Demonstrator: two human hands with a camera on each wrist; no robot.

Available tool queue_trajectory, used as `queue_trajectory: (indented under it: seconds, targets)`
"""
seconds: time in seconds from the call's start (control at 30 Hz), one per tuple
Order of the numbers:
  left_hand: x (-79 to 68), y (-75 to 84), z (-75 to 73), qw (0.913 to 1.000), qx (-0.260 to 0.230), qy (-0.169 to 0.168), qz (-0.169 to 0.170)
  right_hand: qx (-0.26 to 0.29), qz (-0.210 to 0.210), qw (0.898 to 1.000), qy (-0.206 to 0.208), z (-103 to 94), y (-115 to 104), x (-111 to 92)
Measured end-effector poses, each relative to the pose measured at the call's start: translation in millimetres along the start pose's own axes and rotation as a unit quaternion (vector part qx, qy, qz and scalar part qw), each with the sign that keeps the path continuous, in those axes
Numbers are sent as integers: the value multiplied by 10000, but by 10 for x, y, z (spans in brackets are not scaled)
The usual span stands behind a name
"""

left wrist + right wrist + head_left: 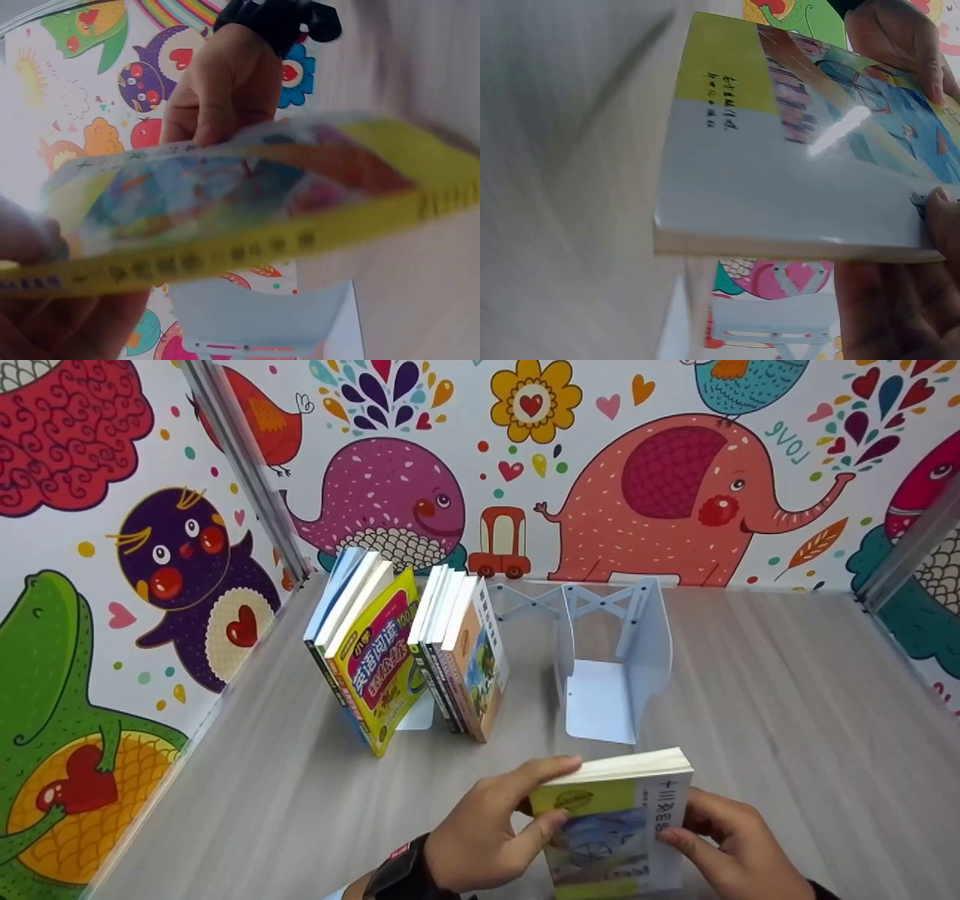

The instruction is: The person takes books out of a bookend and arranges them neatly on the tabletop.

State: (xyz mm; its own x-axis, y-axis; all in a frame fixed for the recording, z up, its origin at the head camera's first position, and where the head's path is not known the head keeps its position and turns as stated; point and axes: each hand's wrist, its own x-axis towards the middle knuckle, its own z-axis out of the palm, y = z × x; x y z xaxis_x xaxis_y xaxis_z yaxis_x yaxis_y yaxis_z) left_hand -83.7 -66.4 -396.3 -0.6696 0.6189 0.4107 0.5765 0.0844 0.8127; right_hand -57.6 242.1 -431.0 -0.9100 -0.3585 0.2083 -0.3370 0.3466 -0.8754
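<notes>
Both hands hold a paperback book (596,840) with a yellow, blue and white cover, upright in front of the person. The left hand (487,829) grips its left side, thumb on the front cover and fingers near the top edge. On the opposite side the right hand (739,844) pinches it, its thumb pressing the white strip. The yellow spine (217,259) shows in the left wrist view. In the right wrist view the front cover (810,172) is seen at a slant, with a thumb on it at the right.
A white expandable metal book rack (652,645) stands at the back of the wood-grain table (787,697). Several books lean in its left part, among them a yellow book (379,660) and an orange-covered book (480,667). Cartoon-printed panels (450,405) enclose the table.
</notes>
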Motion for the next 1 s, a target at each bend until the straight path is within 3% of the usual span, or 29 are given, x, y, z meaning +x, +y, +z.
queue_trajectory:
  seconds: [0.13, 0.23, 0.33, 0.53, 0.63, 0.87, 1.0]
  targets:
    - [3, -58, -27, 9982, 463, -70, -382, 326, 1080, 9935, 160, -136, 56, -65]
    - [0, -100, -71, 9949, 827, 141, -552, 360, 2203, 9730, 585, -282, 118, -107]
    - [-8, -138, -110, 9908, 1192, 285, -565, 299, 2896, 9518, 966, -433, 210, -141]
    - [-12, -205, -138, 9864, 1453, 313, -705, -1, 3135, 9431, 1106, -634, 406, -193]
    - [-7, -228, -145, 9858, 1429, 297, -833, -92, 3176, 9434, 952, -702, 501, -189]
    - [15, -257, -145, 9846, 1401, 216, -1019, 15, 3582, 9311, 681, -852, 717, -103]
    - [31, -268, -135, 9832, 1459, 115, -1088, -394, 3713, 9264, 495, -909, 817, -24]
